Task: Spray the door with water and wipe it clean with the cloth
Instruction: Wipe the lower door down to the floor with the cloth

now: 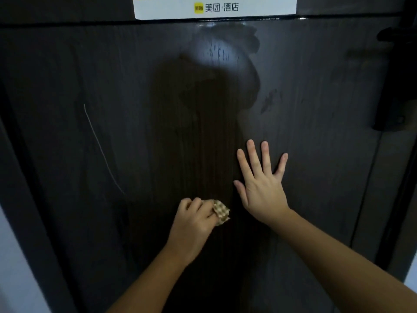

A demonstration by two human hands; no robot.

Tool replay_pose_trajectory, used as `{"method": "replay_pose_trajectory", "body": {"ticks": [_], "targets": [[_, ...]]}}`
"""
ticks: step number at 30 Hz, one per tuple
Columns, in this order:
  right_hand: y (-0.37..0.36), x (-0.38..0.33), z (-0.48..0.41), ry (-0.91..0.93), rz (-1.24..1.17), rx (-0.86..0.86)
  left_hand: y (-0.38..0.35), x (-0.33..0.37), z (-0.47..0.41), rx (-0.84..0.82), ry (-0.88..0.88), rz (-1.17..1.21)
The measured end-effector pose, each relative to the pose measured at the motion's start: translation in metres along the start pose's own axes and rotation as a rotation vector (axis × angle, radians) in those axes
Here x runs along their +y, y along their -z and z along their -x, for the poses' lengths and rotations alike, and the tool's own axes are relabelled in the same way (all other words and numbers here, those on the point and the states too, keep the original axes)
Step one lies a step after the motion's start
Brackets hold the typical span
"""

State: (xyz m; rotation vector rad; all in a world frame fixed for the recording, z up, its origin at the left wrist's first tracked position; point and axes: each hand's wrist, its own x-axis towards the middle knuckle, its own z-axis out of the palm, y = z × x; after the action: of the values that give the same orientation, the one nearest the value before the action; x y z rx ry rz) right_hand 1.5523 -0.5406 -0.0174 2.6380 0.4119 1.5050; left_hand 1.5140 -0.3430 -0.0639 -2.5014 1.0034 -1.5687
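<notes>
A dark wood-grain door [112, 75] fills the view. A wet streaked patch runs down its middle from a pale glare near the top. My left hand [194, 220] grips a small brown-and-white checked cloth [221, 212] bunched in its curled fingers and holds it against the lower middle of the door. My right hand [261, 184] lies flat on the door just right of the cloth, fingers spread and straight. No spray bottle is in view.
A white sign with a yellow logo [214, 6] is stuck at the door's top. A dark handle and lock [392, 82] sits on the right edge. A thin pale scratch [101, 150] curves down the left side. Light wall [9, 256] shows at the lower left.
</notes>
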Motion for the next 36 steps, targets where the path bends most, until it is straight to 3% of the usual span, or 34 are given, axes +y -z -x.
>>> {"method": "replay_pose_trajectory", "body": {"ticks": [1,5,6,9,12,17,22,27,32,36], "targets": [[0.000,0.000,0.000,-0.006,0.002,-0.003,0.003,-0.008,-0.009,0.044,0.028,-0.019],[0.002,-0.001,0.000,-0.013,-0.016,-0.018,0.034,-0.041,-0.062,0.282,0.514,-0.008],[0.004,-0.001,0.001,-0.013,-0.026,-0.031,0.036,-0.039,-0.066,0.267,0.508,-0.006],[0.018,0.002,0.003,-0.032,-0.102,-0.096,0.030,-0.025,-0.054,0.149,0.262,-0.068],[0.043,0.010,0.004,0.031,-0.202,-0.145,0.032,-0.030,-0.057,0.126,0.232,-0.058],[0.060,0.047,0.004,-0.339,-0.281,-0.036,0.052,-0.028,-0.071,0.086,0.395,0.139],[0.057,0.059,0.007,-0.299,-0.235,-0.053,0.065,-0.029,-0.129,0.309,0.558,0.233],[0.066,0.068,0.010,-0.234,-0.178,-0.075,0.051,-0.022,-0.173,0.309,0.257,0.105],[0.075,0.094,0.006,-0.290,-0.224,-0.032,0.050,-0.014,-0.217,0.450,0.387,0.062],[0.070,0.102,0.008,-0.288,-0.237,-0.062,0.007,0.031,-0.169,0.302,0.149,-0.022]]}}
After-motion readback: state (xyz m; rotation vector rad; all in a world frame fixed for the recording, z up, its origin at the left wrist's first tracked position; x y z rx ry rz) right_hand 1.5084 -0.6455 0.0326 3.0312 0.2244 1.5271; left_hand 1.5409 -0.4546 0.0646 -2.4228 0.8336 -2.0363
